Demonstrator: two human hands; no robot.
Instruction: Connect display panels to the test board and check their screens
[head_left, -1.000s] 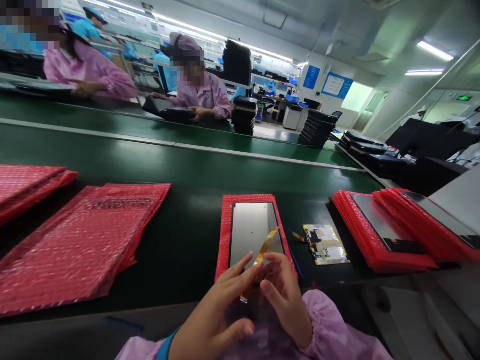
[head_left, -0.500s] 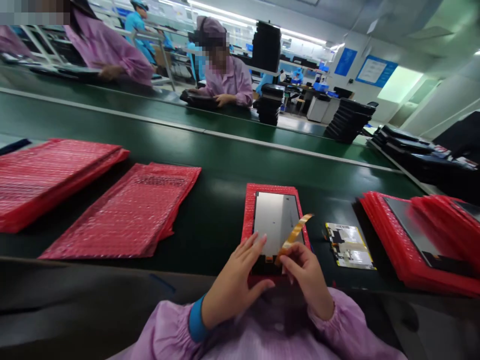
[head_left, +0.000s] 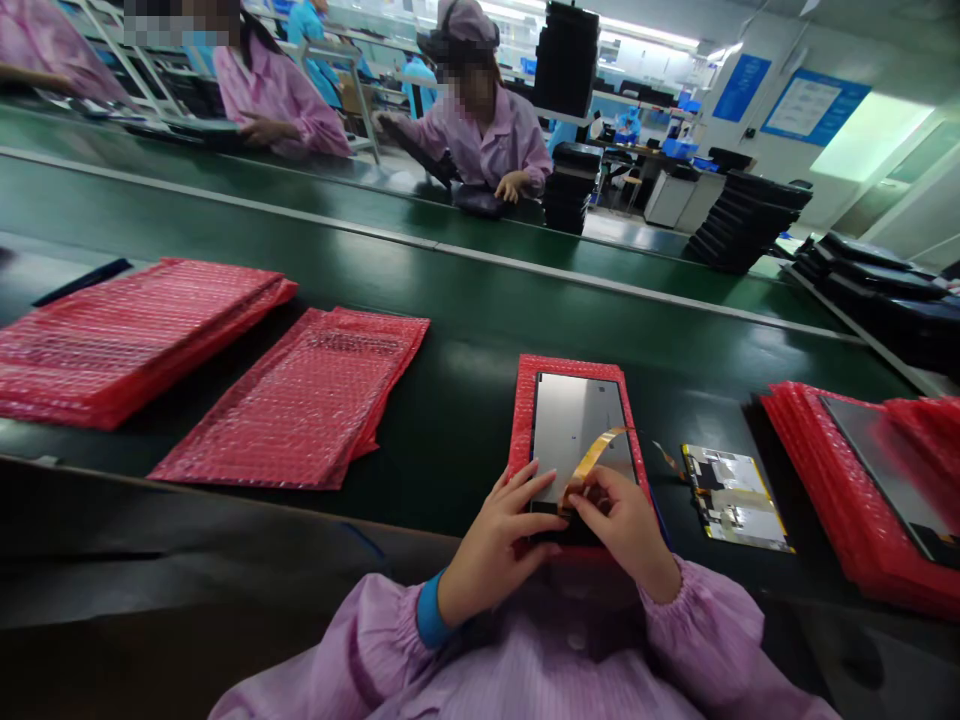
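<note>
The person's right hand point(head_left: 619, 520) pinches a gold ribbon cable point(head_left: 596, 455) between thumb and fingers, near the cable's lower end. The left hand point(head_left: 499, 530), a blue band point(head_left: 431, 610) at its wrist, holds nothing that shows; its fingers are spread, with the tips at the lower left part of a silver-backed panel point(head_left: 574, 410). The panel lies in front of the person on a red bubble-wrap pad point(head_left: 519, 440), whose border shows along its top and sides. The cable arches over the panel's face, and the two hands hide much of its lower end, so where the cable joins cannot be told.

Just right of the pad lies a small flat module point(head_left: 739, 495) with yellow edges, a thin lead reaching from it toward the panel. Beyond it, a pile of red sleeves point(head_left: 810, 480) with a dark panel point(head_left: 889, 460) on top bounds the space on the right. To the left, well apart from the pad, are some red bubble sleeves point(head_left: 300, 400) and a thicker red stack point(head_left: 142, 330), with a dark strip point(head_left: 82, 282) behind it. Across the green bench point(head_left: 465, 320) runs a pale rail point(head_left: 540, 267); past it, a co-worker point(head_left: 491, 135) handles black items beside a black stack point(head_left: 574, 190).
</note>
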